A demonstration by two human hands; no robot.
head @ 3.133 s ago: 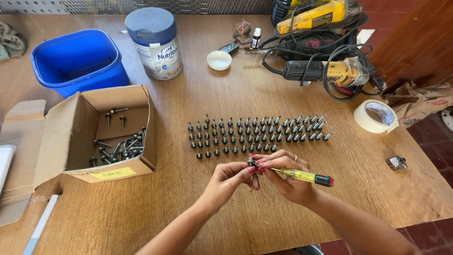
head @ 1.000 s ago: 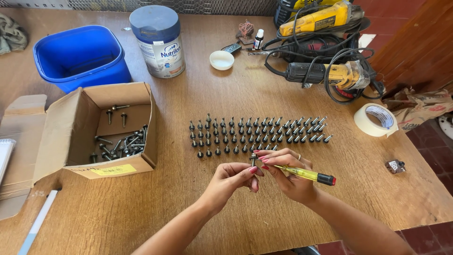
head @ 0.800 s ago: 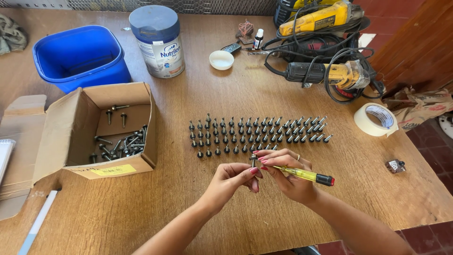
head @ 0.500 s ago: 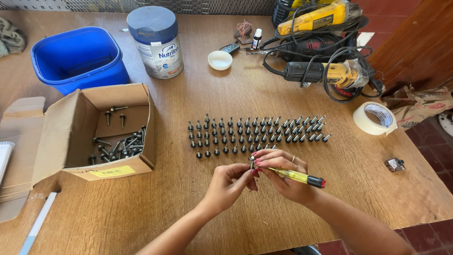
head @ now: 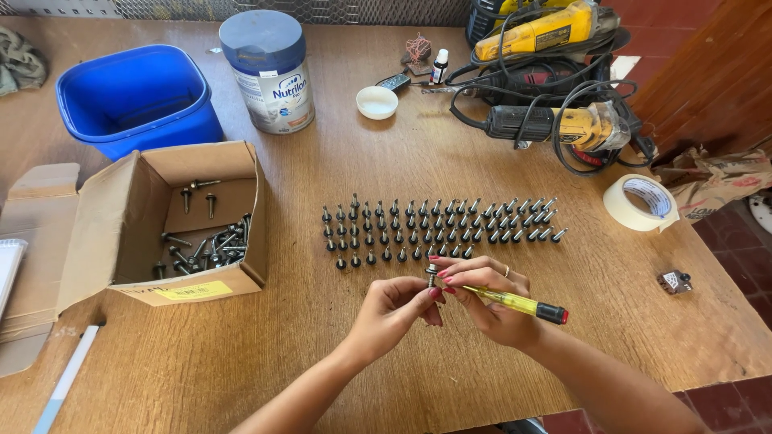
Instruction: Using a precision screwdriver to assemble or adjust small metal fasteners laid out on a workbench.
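Note:
My left hand (head: 392, 309) and my right hand (head: 487, 296) meet just in front of several rows of dark screws (head: 438, 225) standing head-down on the wooden table (head: 338, 161). Between the fingertips of both hands is one small screw (head: 432, 275), held upright. My right hand also grips a yellow screwdriver (head: 523, 304) with a black and red end that sticks out to the right. An open cardboard box (head: 181, 221) at the left holds several loose screws (head: 205, 247).
A blue plastic tub (head: 133, 96) and a tall tin with a blue lid (head: 269, 68) stand at the back left. Yellow power tools with tangled cables (head: 555, 80) lie back right, by a roll of tape (head: 642, 202). A small white lid (head: 376, 102) sits mid-back.
Both hands stay together in front of the screw rows, with only slight shifts of the fingers on the screw. The camera view wobbles a little.

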